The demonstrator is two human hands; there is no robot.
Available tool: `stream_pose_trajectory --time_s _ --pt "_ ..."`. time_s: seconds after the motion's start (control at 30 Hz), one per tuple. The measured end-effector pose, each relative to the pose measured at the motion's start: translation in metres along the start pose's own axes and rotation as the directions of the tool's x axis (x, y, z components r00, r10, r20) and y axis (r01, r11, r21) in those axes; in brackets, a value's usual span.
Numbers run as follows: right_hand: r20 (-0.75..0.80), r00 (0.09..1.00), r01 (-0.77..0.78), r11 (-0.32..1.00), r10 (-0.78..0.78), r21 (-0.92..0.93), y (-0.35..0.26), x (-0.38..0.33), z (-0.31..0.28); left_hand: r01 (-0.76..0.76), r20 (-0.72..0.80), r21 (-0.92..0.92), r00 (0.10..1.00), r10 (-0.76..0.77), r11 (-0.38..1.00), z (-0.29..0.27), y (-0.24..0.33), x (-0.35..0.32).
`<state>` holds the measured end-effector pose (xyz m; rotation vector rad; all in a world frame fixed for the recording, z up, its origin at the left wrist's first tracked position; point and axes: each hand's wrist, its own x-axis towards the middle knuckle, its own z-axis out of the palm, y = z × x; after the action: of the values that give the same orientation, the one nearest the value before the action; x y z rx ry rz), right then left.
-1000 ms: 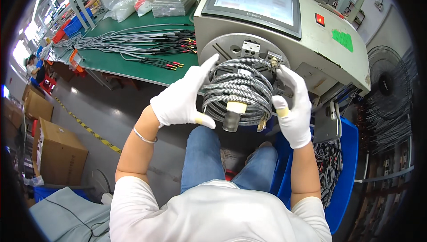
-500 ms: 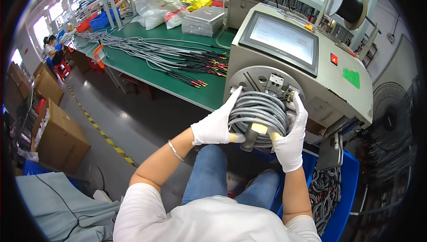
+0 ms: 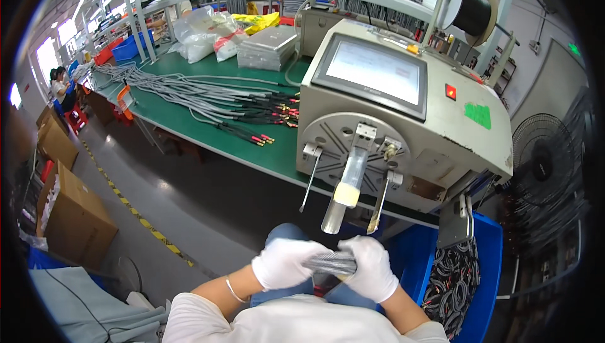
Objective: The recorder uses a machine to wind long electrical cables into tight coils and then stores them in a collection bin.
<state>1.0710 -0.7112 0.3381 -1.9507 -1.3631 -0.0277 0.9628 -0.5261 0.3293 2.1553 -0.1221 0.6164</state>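
A person seated before a grey winding machine (image 3: 403,122) had just lifted the coiled bundle of grey cable (image 3: 334,262) off the round faceplate (image 3: 353,154) — a moment before, both gloved hands had been cupped around that coil while it sat on the plate's pegs. Now the pegs (image 3: 309,182) stood bare, slanting down and outward, and the coil lay low over the person's lap, just below the machine. The left hand (image 3: 283,262) and the right hand (image 3: 373,268), both in white gloves, were closed on the bundle from either side, each grip clamped on it and squeezing it into a flat hank. That suggested the winding step was finished and the coil was being gathered by hand. On the green bench (image 3: 189,122) to the left lay loose grey cables with red and black ends (image 3: 214,100); a blue bin (image 3: 485,280) of dark coiled cables stood at the right.
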Motion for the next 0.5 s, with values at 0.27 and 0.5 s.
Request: stream_pose_trajectory --time_s 0.27,0.5 --pt "0.731 0.589 -0.795 0.410 0.345 0.447 0.027 -0.013 -0.022 0.269 0.363 -0.049 0.902 -0.234 0.962 0.027 -0.026 0.026" --pt "0.500 0.786 -0.518 0.829 0.364 0.211 0.035 -0.023 -0.022 0.166 0.366 -0.061 0.921 -0.133 0.984 0.085 -0.039 0.006"
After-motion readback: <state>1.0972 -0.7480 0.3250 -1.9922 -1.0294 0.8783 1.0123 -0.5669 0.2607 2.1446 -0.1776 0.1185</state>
